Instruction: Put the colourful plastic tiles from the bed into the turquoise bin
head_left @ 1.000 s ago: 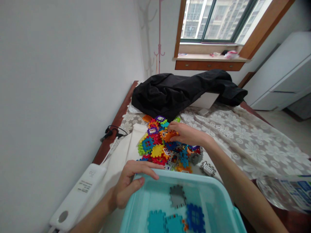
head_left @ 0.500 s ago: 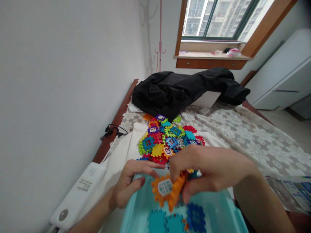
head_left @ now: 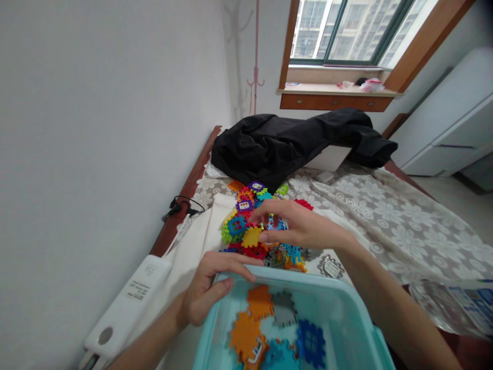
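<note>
A heap of colourful interlocking plastic tiles (head_left: 246, 218) lies on the bed's floral cover. My right hand (head_left: 296, 228) reaches over the heap, thumb and fingers curled around tiles there, though I cannot tell whether any is gripped. My left hand (head_left: 210, 290) grips the near-left rim of a turquoise plastic bin (head_left: 346, 313) in front of me. Inside the bin lie orange tiles (head_left: 250, 324), a grey tile (head_left: 283, 308) and blue tiles (head_left: 310, 341).
A black jacket (head_left: 292, 141) lies heaped behind the tiles. A white flat device (head_left: 125, 303) and a black cable (head_left: 181, 205) sit along the bed's left edge by the wall. A clear plastic bag (head_left: 450, 303) is at the right. White cabinet and window beyond.
My right hand carried orange tiles from the heap to the bin, dropped them inside, and has moved back out over the heap. My left hand stayed on the rim.
</note>
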Demonstrator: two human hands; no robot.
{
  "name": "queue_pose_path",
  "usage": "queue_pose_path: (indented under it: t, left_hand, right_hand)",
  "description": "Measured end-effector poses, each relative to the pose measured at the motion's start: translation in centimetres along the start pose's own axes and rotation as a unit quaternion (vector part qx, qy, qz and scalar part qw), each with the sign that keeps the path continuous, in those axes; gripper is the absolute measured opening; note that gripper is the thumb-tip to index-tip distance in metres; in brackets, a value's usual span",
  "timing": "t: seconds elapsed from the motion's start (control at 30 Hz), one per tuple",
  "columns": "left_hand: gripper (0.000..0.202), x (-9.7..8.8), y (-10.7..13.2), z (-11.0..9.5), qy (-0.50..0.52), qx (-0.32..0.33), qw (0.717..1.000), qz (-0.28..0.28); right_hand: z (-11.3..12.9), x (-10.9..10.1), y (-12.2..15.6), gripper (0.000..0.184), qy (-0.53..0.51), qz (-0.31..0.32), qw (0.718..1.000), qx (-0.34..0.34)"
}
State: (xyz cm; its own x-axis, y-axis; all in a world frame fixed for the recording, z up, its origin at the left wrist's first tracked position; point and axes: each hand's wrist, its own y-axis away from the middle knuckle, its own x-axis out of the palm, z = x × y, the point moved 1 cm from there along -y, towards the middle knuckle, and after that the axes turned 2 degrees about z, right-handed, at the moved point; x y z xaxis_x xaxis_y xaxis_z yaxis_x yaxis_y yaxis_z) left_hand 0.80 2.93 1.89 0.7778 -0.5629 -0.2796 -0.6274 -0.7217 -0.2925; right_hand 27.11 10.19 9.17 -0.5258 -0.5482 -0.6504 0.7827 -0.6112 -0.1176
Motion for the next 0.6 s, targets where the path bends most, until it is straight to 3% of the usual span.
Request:
queue_pose_path:
  t: [0.07, 0.13, 0.2, 0.27, 0.43, 0.5, 0.6]
  left_hand:
    - [0.032, 0.0, -0.1, -0.1, 0.01, 0.006, 1.0, 0.001]
    - [0.031, 0.0, -0.1, -0.1, 0.011, 0.008, 1.0, 0.0]
    - [0.032, 0.0, -0.1, 0.0, 0.006, 0.001, 1.0, 0.001]
    - [0.033, 0.0, -0.1, 0.0, 0.003, -0.004, 1.0, 0.002]
    - [0.035, 0.0, -0.3, -0.2, 0.007, -0.003, 1.0, 0.007]
    - [0.035, 0.0, -0.3, -0.3, 0.003, -0.001, 1.0, 0.009]
    - [0.035, -0.1, -0.2, -0.2, -0.002, 0.003, 1.0, 0.009]
  right_hand:
    - [-2.1, 0.6, -0.3, 0.066, 0.108, -0.012, 0.992, 0.067]
    - [-3.6, 1.7, -0.4, 0.086, 0.183, 0.041, 0.974, 0.125]
    - [-4.1, 2.7, -0.4, 0.091, 0.223, 0.088, 0.959, 0.155]
    - [-3.8, 3.1, -0.6, 0.08, 0.249, 0.097, 0.952, 0.148]
    - [-3.1, 2.3, -1.2, 0.021, 0.293, 0.082, 0.946, 0.112]
    - [-3.4, 2.0, -1.3, 0.014, 0.299, 0.078, 0.944, 0.114]
    - [-3.9, 1.7, -1.1, 0.018, 0.289, 0.064, 0.948, 0.118]
